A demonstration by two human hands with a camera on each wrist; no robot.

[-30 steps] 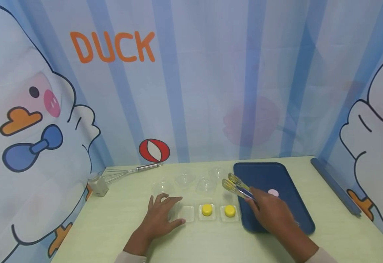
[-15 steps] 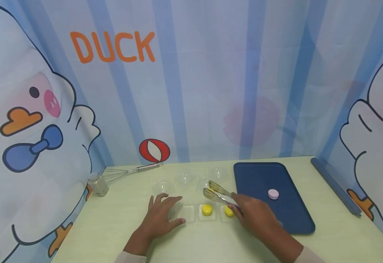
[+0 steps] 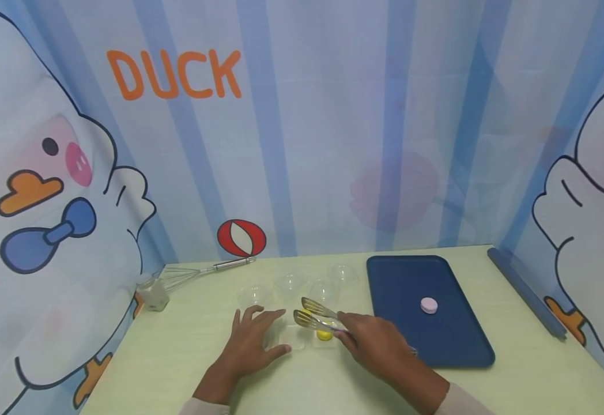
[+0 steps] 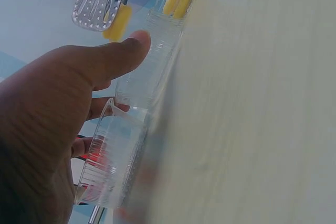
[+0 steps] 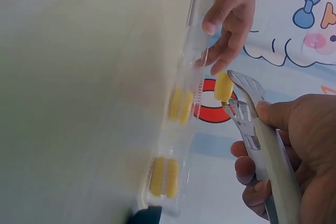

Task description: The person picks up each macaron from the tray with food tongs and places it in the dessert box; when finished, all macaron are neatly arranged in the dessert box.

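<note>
My right hand [image 3: 377, 346] grips metal tongs [image 5: 247, 108], whose tips pinch a yellow macaron [image 5: 223, 86] in the air. In the head view the tongs reach left over a row of small clear plastic boxes. A second yellow macaron [image 3: 325, 334] sits in one box, and a third macaron [image 5: 165, 177] lies in the end box, which my right hand hides from the head view. At the row's left end my left hand [image 3: 252, 343] has thumb and fingers spread around a clear box [image 4: 113, 156]; its thumb overlaps the neighbouring clear box [image 4: 142, 72].
A blue tray [image 3: 411, 282] bearing a pink macaron [image 3: 429, 305] lies at the right. Several clear domed lids [image 3: 255, 294] stand behind the boxes. A whisk [image 3: 208, 268] and a small pale block-shaped object [image 3: 153, 293] are at the back left.
My right hand has carried the tongs and yellow macaron left from the tray's edge, past the filled boxes, toward my left hand. The left hand has stayed in place.
</note>
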